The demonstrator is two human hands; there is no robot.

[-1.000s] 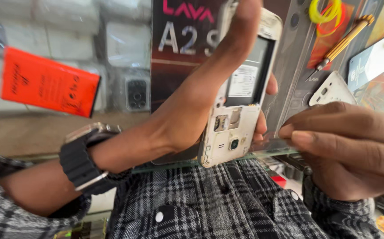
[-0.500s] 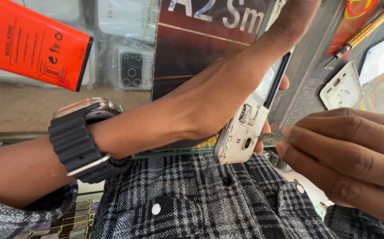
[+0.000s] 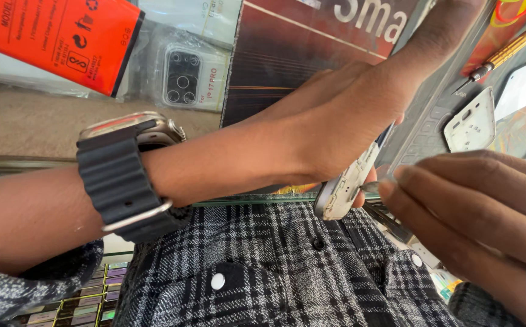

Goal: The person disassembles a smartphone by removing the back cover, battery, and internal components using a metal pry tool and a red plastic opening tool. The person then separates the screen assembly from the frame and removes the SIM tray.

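My left hand grips a small white mobile phone with its back cover off; only the phone's lower end shows below my palm. A black-strapped watch sits on that wrist. My right hand comes in from the right, fingers pinched together on a thin metal tool whose tip meets the phone's lower edge. Most of the tool is hidden by my fingers.
A white phone back cover and a gold-handled screwdriver lie on the counter at upper right. An orange box and a bagged phone case lie at upper left. My checked shirt fills the bottom.
The view has moved closer and lower. My left hand has turned the phone edge-on, so less of its open back shows. My right hand's fingers have closed in on the phone's lower end.
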